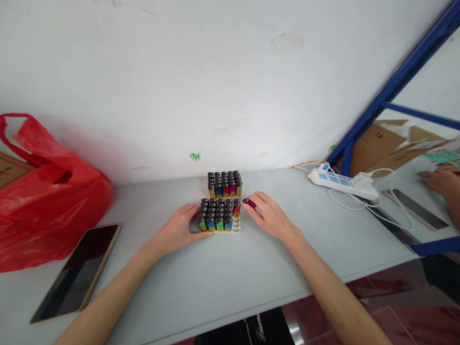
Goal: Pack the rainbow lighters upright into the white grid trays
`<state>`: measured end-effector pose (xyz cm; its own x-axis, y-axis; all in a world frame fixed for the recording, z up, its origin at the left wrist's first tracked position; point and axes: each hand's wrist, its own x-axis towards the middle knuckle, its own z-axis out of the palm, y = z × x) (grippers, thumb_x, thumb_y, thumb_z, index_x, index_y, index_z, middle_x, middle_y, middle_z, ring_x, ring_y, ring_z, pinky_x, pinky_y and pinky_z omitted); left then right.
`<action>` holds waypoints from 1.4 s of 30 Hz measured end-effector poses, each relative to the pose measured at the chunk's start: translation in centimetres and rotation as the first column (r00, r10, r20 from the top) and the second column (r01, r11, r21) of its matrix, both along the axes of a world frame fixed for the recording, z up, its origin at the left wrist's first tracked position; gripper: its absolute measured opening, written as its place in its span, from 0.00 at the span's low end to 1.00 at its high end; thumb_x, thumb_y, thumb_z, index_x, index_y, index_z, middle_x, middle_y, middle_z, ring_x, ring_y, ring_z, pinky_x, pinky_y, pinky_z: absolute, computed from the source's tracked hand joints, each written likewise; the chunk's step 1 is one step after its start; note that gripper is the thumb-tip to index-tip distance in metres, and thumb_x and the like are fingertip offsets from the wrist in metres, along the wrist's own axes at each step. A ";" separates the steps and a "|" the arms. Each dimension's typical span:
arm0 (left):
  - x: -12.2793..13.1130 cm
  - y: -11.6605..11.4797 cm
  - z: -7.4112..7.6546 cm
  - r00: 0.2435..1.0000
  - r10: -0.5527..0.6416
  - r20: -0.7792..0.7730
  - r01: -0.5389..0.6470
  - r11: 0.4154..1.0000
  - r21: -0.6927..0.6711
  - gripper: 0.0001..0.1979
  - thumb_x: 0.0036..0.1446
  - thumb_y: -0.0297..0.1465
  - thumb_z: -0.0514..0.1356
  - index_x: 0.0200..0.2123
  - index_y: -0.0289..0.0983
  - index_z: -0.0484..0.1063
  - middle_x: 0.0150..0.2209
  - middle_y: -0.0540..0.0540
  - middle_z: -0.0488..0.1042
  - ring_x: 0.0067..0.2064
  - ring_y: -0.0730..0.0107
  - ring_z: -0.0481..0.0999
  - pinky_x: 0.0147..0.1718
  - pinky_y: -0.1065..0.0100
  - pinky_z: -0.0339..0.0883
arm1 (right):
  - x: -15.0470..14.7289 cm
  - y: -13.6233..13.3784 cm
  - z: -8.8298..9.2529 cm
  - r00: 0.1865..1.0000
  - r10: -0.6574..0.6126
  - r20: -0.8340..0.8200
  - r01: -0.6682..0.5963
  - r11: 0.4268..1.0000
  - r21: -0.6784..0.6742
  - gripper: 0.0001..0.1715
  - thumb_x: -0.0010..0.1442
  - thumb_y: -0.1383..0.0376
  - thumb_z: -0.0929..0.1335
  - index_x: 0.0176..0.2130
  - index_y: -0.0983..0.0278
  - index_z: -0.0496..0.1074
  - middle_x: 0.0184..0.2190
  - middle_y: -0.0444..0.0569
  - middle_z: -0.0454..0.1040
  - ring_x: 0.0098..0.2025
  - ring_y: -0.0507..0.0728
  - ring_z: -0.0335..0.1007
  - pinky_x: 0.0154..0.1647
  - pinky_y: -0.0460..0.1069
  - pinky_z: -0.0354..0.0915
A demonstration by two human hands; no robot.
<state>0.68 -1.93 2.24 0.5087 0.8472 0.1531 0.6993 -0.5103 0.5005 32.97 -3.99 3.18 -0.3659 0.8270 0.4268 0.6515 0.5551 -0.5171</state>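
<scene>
The right hand (271, 215) has its grip pinched on a dark magenta lighter (248, 203) with a black top, held tilted just to the right of a white rack (236, 225). The left hand (183, 225) curves round the rack's left end, thumb by the near edge; whether that grip presses tight I cannot tell from here.

Black-topped, bright-bodied lighters (215, 215) fill the rack's left columns, standing upright. In the rightmost column a red-orange lighter (236, 209) stands at the back, nearest the held one, with white sockets showing in front of it. Close behind, another upright group of lighters (224, 184) takes up the tabletop (223, 278) between the rack and the wall (215, 86).

Farther left, a dark-screened phone (77, 273) lies near the left forearm, and a bulging red plastic bag (53, 201) crowds that end, partly hiding a carton (12, 170).

Over on the right, well apart from the hands, a white power strip (341, 184) sits with its looping cables (381, 169). Past it rises a blue metal frame (388, 93); beyond that are cardboard boxes (381, 143), a dark flat device (419, 209) and another person's hand (443, 181).
</scene>
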 end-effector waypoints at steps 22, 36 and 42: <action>-0.1 0.2 -0.3 1.000 0.009 0.010 -0.009 1.000 -0.001 0.25 0.54 0.53 0.73 0.43 0.40 0.76 0.47 0.41 0.81 0.48 0.50 0.80 0.48 0.55 0.77 | -2.1 -1.1 0.8 0.904 0.031 0.426 0.066 0.975 -0.211 0.24 0.81 0.52 0.62 0.46 0.63 0.80 0.39 0.54 0.84 0.38 0.62 0.82 0.38 0.51 0.65; 3.3 -0.5 -4.5 0.987 0.162 0.004 -0.155 0.937 0.313 0.31 0.70 0.53 0.60 0.66 0.39 0.71 0.69 0.33 0.68 0.70 0.40 0.67 0.70 0.39 0.64 | -0.3 -0.1 -1.5 0.917 -0.115 0.383 0.162 0.982 -0.092 0.40 0.66 0.38 0.73 0.58 0.68 0.77 0.56 0.63 0.76 0.58 0.72 0.71 0.60 0.64 0.68; 3.4 -0.6 -6.0 0.981 0.180 -0.078 -0.155 0.955 0.253 0.36 0.73 0.54 0.55 0.74 0.41 0.62 0.75 0.33 0.63 0.76 0.41 0.62 0.76 0.33 0.49 | -1.3 0.2 -3.1 0.937 -0.139 0.320 0.161 0.986 -0.043 0.37 0.75 0.43 0.66 0.65 0.69 0.73 0.66 0.67 0.70 0.66 0.73 0.65 0.70 0.66 0.62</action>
<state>4.05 -2.52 -3.72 0.3859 0.8643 0.3227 0.8248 -0.4799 0.2990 31.70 -3.79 0.06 -0.3420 0.9057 0.2507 0.8601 0.4091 -0.3047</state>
